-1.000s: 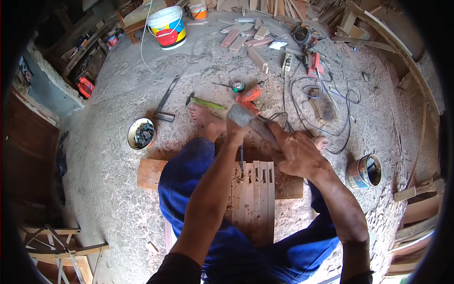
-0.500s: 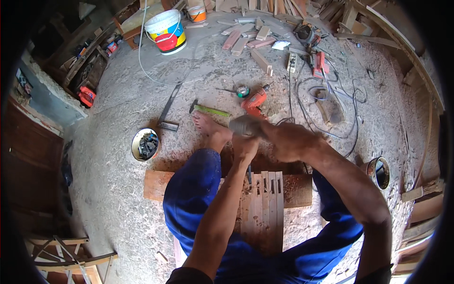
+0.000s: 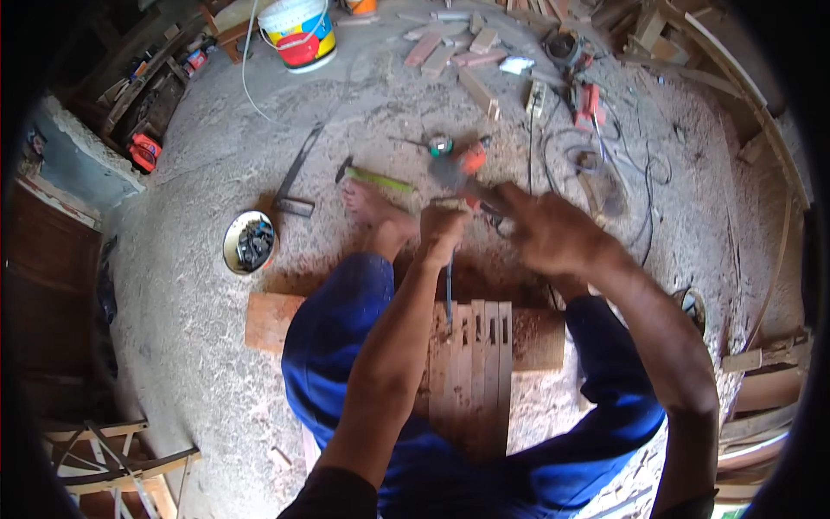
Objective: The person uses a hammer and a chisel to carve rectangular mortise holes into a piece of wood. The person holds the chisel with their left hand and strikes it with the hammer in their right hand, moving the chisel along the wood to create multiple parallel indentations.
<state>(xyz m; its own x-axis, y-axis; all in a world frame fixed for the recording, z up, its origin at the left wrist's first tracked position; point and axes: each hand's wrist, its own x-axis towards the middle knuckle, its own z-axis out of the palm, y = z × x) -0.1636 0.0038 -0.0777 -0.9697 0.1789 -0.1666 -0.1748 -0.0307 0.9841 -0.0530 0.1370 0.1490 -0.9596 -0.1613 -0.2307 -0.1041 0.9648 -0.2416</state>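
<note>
My left hand (image 3: 443,232) is closed round the handle of a chisel (image 3: 449,290), held upright. The chisel's tip meets one of several narrow wooden strips (image 3: 464,372) laid side by side, some with slots cut in them. My right hand (image 3: 558,235) grips a mallet (image 3: 475,190), its grey head raised just beyond the chisel's top and blurred by motion. The strips rest across a thick wooden beam (image 3: 538,339) between my legs, with wood chips scattered on them.
Beyond my hands lie a red drill (image 3: 472,158), a green-handled hammer (image 3: 379,180) and a carpenter's square (image 3: 296,177). A tub of metal bits (image 3: 251,242) stands at left. Cables (image 3: 650,186), a red power tool (image 3: 590,105), wood offcuts (image 3: 437,60) and a paint bucket (image 3: 300,39) lie farther off.
The mallet head has lifted away from the chisel's top, and my right hand has risen with it. My left hand keeps hold of the chisel. The whole view has shifted slightly.
</note>
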